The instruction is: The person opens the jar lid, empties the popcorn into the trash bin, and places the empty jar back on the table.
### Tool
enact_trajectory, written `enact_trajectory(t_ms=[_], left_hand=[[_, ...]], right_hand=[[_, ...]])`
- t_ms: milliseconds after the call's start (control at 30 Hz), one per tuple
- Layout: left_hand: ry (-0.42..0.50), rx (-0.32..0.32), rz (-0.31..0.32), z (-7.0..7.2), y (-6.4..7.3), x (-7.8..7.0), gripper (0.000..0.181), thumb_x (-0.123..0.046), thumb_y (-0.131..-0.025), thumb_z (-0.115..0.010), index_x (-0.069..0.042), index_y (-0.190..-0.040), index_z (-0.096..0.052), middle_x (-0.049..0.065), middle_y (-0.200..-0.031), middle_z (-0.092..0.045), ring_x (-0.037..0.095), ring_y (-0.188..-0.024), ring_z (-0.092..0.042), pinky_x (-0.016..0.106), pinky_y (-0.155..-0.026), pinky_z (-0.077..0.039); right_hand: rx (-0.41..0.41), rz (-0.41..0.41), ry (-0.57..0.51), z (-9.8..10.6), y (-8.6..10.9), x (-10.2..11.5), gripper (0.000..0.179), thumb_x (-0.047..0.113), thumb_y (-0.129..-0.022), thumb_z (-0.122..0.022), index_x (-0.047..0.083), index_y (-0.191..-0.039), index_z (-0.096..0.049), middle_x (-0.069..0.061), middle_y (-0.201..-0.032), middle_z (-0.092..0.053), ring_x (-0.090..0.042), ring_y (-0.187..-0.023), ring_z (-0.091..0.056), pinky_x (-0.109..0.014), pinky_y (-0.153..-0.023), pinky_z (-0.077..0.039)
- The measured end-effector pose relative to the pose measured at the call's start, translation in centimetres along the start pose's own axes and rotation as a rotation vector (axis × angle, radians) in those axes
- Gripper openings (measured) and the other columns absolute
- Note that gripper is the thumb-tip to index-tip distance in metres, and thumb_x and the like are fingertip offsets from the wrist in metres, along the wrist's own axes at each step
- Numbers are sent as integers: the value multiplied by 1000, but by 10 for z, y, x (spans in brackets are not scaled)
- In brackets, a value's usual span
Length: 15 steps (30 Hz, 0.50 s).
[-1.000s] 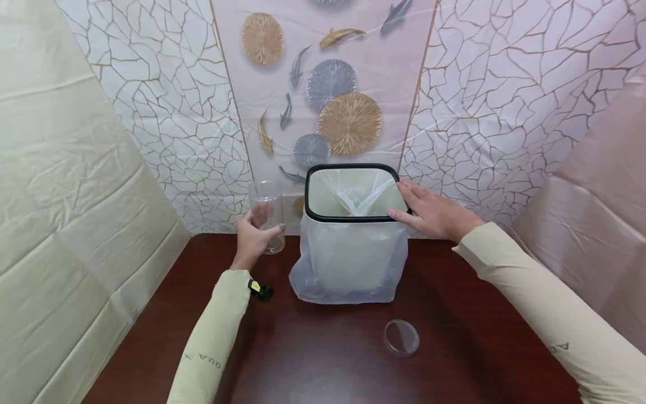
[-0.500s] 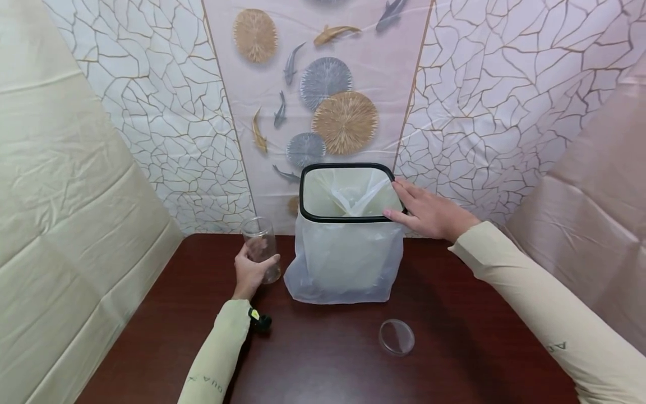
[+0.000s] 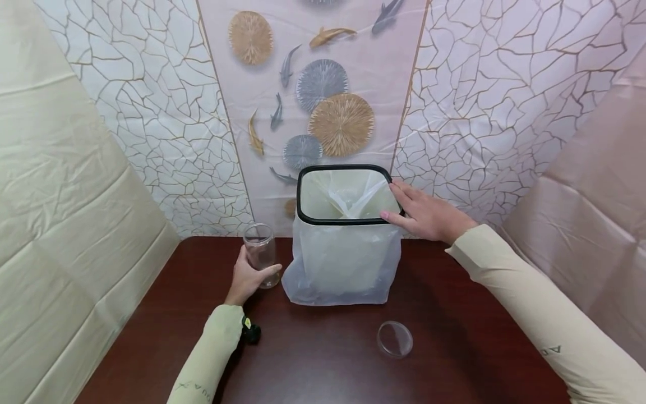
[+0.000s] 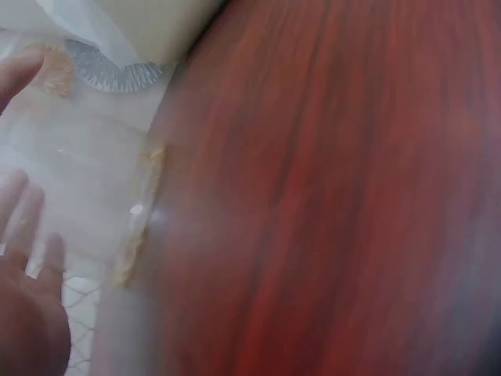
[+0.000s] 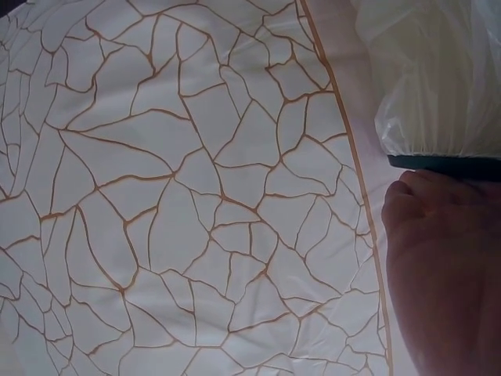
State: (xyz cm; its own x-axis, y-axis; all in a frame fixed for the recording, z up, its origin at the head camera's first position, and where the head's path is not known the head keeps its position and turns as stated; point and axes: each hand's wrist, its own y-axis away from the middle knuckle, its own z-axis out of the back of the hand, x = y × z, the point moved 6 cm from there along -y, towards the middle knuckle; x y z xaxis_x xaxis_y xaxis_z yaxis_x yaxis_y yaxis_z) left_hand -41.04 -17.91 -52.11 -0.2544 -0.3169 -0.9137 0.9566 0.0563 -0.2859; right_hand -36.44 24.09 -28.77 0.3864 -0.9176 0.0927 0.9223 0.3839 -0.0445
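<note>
A clear, see-through jar (image 3: 261, 255) stands upright at the left of the bin, low over the table or on it; I cannot tell which. My left hand (image 3: 246, 279) grips it, thumb on the near side and fingers behind. In the left wrist view the jar's wall (image 4: 78, 168) is blurred between thumb and fingers. A white trash bin (image 3: 348, 264) with a black rim (image 3: 348, 221) wears a translucent plastic bag, folded over its outside. My right hand (image 3: 429, 214) rests on the rim's right side, fingers extended, thumb at the front corner.
A round, clear lid (image 3: 395, 339) lies on the dark red-brown table (image 3: 313, 359), in front of the bin and slightly right. A patterned curtain (image 3: 484, 112) hangs behind the table's far edge, with beige cloth (image 3: 65, 185) on the left.
My left hand has brought the jar down and nearer along the bin's left side. The right hand keeps its place on the rim. The head view has shifted slightly.
</note>
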Motion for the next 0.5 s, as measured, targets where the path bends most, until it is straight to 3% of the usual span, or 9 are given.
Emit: enact_trajectory(t_ms=[167,333,500], left_hand=[[-90,106,-12,14,1,-10,123,-33,-76,-95,-16,-168,-14,17,-162,-44,36,-148,-44,59,-121,-36],[-327,189,-50,32,8,-20,112,-38,-90,-80,-16,-170,-4,21,-174,-24,42,-159,-28,68,-123,-29],[-625,241,-166,47,17,-35,101,-47,-100,-64,-5,-169,-5,25,-174,-20,46,-159,-25,67,-126,-25]], right_hand=[[-30,-3,-30,4,0,1,95,71,-104,-39,7,-169,-15,-18,-177,-14,-43,-162,-20,-63,-128,-25],[-58,18,-39,9,4,6,95,70,-104,-42,6,-169,-16,-19,-176,-17,-44,-161,-22,-64,-127,-26],[-101,41,-39,9,18,6,95,68,-103,-49,9,-170,-14,-17,-177,-19,-42,-161,-23,-64,-127,-27]])
